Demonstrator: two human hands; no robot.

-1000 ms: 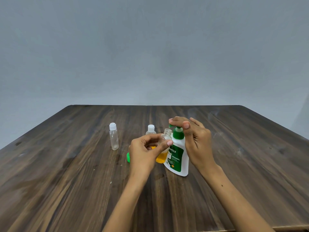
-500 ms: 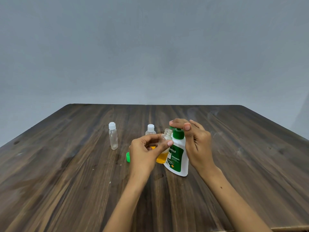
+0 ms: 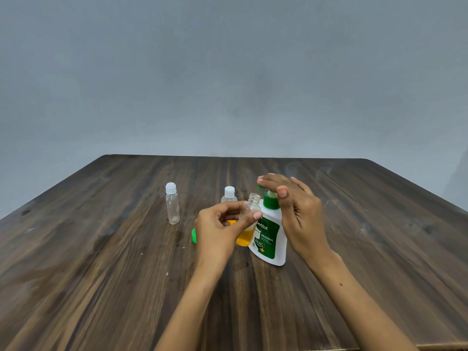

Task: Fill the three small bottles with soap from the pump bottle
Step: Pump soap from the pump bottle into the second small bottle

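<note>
**Three small bottles, one under the pump**

Two capped bottles stand back from the work: a tall clear bottle (image 3: pixel 172 206) toward the tabletop's (image 3: pixel 76 274) left edge with bare wood all round it, and a shorter capped bottle (image 3: pixel 229 195) mid-table, partly hidden behind the hands. A green cap (image 3: pixel 194 236) lies just left of the left hand (image 3: pixel 217 231), whose thumb and curled fingers pinch the open bottle (image 3: pixel 249 219), upright, with yellow soap in its base, touching the white pump bottle (image 3: pixel 269 239). The right hand (image 3: pixel 295 211) lies with straight fingers on the green pump head. Broad bare wood runs to the right and far edges; forearms cross the near edge.
</note>
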